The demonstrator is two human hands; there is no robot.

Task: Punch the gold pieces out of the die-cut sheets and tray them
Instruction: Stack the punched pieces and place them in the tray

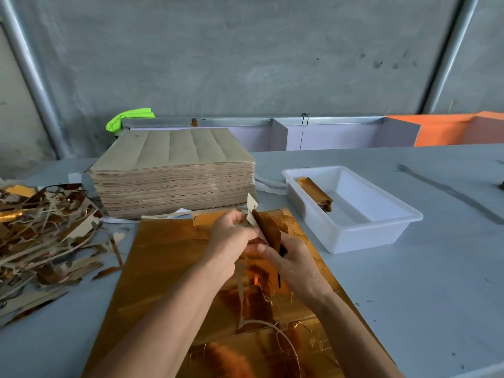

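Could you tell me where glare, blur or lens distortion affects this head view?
Head view: the gold sheet mirrors the light, with a bright orange hot spot below the hands; left hand and right hand, holding gold pieces, look slightly soft; the wide lens bows the wall pipes and table edges; lighting is even, shadows faint.

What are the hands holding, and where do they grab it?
Both hands hold a gold piece above the gold sheet. The left hand pinches its upper end; the right hand grips its lower end.
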